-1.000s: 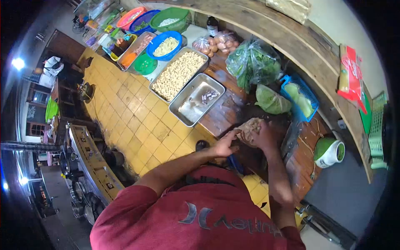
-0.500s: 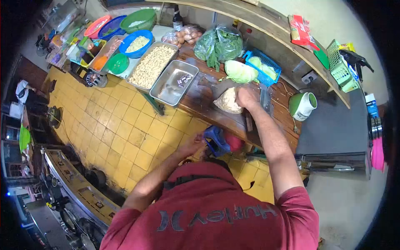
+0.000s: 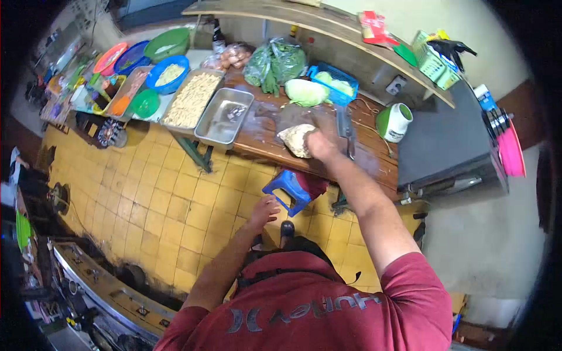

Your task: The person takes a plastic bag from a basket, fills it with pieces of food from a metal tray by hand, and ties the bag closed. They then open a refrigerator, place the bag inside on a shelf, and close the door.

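My right hand [image 3: 319, 144] is on the worktable, its fingers closed at the right side of a clear plastic bag [image 3: 296, 140] of pale, chopped-looking food. The bag rests near the table's front edge; my fingertips are partly hidden. Just right of this hand lies a cleaver-like blade [image 3: 344, 121]. A dark flat patch, perhaps a cutting board [image 3: 291, 117], shows behind the bag. My left hand [image 3: 266, 212] hangs over the floor with fingers apart and holds nothing. Beyond it is a blue plastic stool [image 3: 288, 191] with dark red cloth on it.
A metal tray [image 3: 205, 131] with some dark bits stands left of the bag, beside a tray of pale pieces [image 3: 192, 100]. Behind are cabbage [image 3: 307, 92], bagged greens [image 3: 275, 67] and a blue basket [image 3: 316, 71]. A green-white container [image 3: 394, 123] stands right. A shelf [image 3: 281, 10] overhangs the back.
The view has shifted, showing more floor and the whole stool. My right hand has come lower and closer against the bag. My left hand has drawn back from the stool.
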Available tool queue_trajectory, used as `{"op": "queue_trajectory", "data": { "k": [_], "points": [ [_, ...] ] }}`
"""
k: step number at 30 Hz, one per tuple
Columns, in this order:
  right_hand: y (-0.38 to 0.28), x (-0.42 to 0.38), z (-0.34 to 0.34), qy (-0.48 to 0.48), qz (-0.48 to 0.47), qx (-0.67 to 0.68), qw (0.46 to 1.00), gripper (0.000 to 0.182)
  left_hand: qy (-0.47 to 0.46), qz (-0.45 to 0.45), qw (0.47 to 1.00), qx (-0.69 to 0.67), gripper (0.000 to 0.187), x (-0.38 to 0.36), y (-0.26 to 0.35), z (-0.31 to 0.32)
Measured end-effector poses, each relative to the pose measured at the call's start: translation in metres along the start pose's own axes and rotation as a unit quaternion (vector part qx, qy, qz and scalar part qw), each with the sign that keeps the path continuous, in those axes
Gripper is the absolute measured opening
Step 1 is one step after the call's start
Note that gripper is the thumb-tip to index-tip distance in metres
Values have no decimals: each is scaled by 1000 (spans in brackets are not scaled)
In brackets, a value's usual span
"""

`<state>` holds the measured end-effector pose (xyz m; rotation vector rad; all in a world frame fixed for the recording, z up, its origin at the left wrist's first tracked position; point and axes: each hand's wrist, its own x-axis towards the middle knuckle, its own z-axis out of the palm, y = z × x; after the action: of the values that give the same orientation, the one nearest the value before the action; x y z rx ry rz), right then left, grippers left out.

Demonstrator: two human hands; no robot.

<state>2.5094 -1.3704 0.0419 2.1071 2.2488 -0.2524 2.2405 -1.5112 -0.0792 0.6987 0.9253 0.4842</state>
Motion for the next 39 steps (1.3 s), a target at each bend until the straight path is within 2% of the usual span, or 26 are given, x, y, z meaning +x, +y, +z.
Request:
{"op": "queue_trajectory", "data": {
  "k": [1, 2, 4, 6, 7, 8, 9, 10, 12, 14, 16, 17, 18, 20, 21, 22, 24, 25, 26, 29, 30, 32, 34, 36, 38, 39],
  "points": [
    [8, 4, 13, 21, -41, -9, 999, 18, 7, 1, 1000, -6, 44, 7, 4, 5],
    [15, 8, 28, 47, -34, -33, 998, 23, 14, 2, 1000, -11, 42, 13, 8, 10],
    [18, 5, 25, 35, -53, -60, 996, 24, -17, 2, 1000, -11, 44, 22, 19, 14],
    [4, -6, 12, 53, 36, 105, 992, 19, -18, 34, 999, 12, 45, 36, 27, 26],
    [21, 7, 33, 112, -67, 73, 989, 19, -39, 24, 999, 28, 45, 49, 27, 31],
    [-12, -24, -37, 5, 9, 99, 995, 19, -42, 27, 998, -43, 42, 65, 27, 33],
    [4, -1, -4, 21, -17, 100, 995, 19, -40, 26, 992, -115, 40, 78, 26, 38],
    [20, 21, 29, 35, -47, 102, 993, 20, -52, 12, 993, -103, 40, 87, 27, 44],
    [18, 22, 25, -4, 58, 129, 990, 23, 1, -22, 964, -266, 41, 103, 31, 59],
    [13, -23, -14, -39, 55, 190, 979, 19, 13, -25, 943, -331, 46, 117, 27, 70],
    [16, -60, -15, -36, -37, 196, 979, 19, 19, -52, 945, -323, 56, 110, 26, 91],
    [22, -75, 3, -40, -90, 235, 967, 19, -43, -12, 952, -303, 68, 106, 15, 95],
    [32, -89, 19, -44, -148, 269, 951, 19, -22, -34, 956, -292, 73, 78, 28, 125],
    [41, -145, -18, -87, -83, 318, 940, 17, -31, -3, 950, -310, 75, 74, 4, 139],
    [54, -159, -7, -69, -91, 357, 927, 19, -65, -3, 944, -323, 75, 78, -15, 136],
    [67, -171, 4, -52, -95, 397, 911, 22, -59, -33, 953, -296, 73, 61, -10, 158],
    [96, -183, -6, -117, -52, 411, 903, 21, -54, -58, 951, -298, 69, 49, -10, 195],
    [104, -190, -9, -117, 20, 462, 879, 22, -48, -55, 950, -303, 68, 51, -14, 211],
    [118, -195, -21, -107, 17, 454, 884, 20, -47, -53, 950, -305, 68, 55, -15, 226],
    [173, -194, -24, -49, 27, 511, 858, 15, -101, -38, 958, -266, 66, 78, -5, 269],
    [191, -194, -22, 15, -32, 540, 841, 15, -120, -48, 963, -234, 66, 85, 4, 285],
    [219, -199, -30, -9, 80, 548, 833, 15, -106, -69, 981, -148, 66, 110, 12, 309],
    [245, -204, -36, 19, 95, 494, 864, 17, -100, -97, 983, -119, 63, 143, 8, 324],
    [272, -197, -19, 7, 129, 502, 855, 20, -101, -105, 981, -129, 58, 164, 4, 337],
    [291, -191, -9, 22, 108, 388, 915, 21, -58, -73, 995, -30, 56, 176, -5, 349],
    [296, -185, 4, 31, 144, 341, 928, 19, -19, -14, 998, 57, 58, 174, -3, 362]
  ]
}}
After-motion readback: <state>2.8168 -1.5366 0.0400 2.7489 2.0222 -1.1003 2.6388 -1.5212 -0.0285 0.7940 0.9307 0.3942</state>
